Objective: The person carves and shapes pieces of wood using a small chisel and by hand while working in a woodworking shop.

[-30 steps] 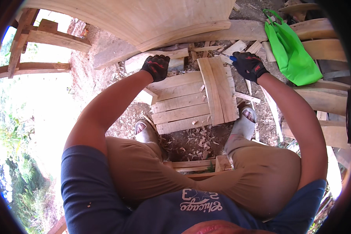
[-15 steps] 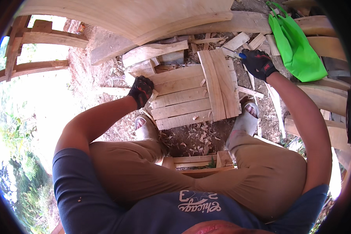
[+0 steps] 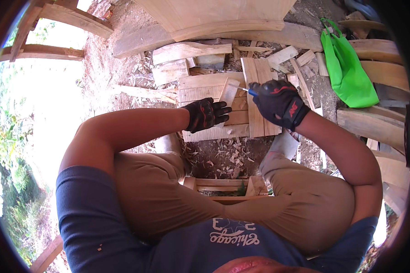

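left hand point(image 3: 206, 114) lies across the strip point(image 3: 230, 92), fingers spread; right hand point(image 3: 280, 102) grips the tool point(image 3: 252, 92), tip over the wood: looks like lining up, calls for steady bracing!

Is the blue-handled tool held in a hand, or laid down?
Held: its blue handle shows in the right hand, the shaft pointing left.

Shaving-strewn dirt floor point(image 3: 216, 159), washed-out daylight point(image 3: 48, 123) at left, probably foliage point(image 3: 20, 195) beyond.
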The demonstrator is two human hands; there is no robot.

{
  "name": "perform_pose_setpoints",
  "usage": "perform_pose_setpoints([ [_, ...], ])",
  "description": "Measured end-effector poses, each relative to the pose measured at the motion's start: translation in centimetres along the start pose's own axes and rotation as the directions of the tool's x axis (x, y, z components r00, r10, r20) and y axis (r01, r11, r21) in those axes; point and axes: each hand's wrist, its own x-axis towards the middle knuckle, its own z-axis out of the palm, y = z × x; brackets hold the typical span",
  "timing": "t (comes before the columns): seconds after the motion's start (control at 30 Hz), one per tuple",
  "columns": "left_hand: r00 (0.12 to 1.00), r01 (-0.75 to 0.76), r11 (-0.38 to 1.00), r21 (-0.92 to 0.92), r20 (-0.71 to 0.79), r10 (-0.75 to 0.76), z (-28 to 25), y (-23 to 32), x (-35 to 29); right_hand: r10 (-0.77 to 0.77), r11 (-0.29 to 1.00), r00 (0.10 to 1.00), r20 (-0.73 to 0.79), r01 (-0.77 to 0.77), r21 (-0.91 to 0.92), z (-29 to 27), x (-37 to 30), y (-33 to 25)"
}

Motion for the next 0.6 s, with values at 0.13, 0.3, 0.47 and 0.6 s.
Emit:
perform_pose_setpoints([
  [0.13,0.964,0.206,0.920,-0.334,0.229,-0.133,-5.2,2.4,0.6,-0.060,0.998,0.997,-0.052,0.059,-0.017,0.2,-0.2,-2.0],
  [0.3,0.908,0.006,-0.787,-0.617,0.333,-0.254,-7.0,3.1,0.5,-0.189,0.973,0.971,-0.150,0.165,-0.160,0.0,0.2,-3.5],
  [0.47,0.846,-0.052,-0.865,0.499,0.482,0.227,0.1,1.4,-3.7,-0.284,0.948,0.938,-0.198,0.243,-0.207,4.0,0.4,-3.3],
  [0.6,0.557,-0.159,-0.838,0.522,0.748,0.360,4.5,0.4,-3.9,-0.125,0.992,0.976,-0.179,0.117,-0.056,3.5,0.4,-4.6],
])
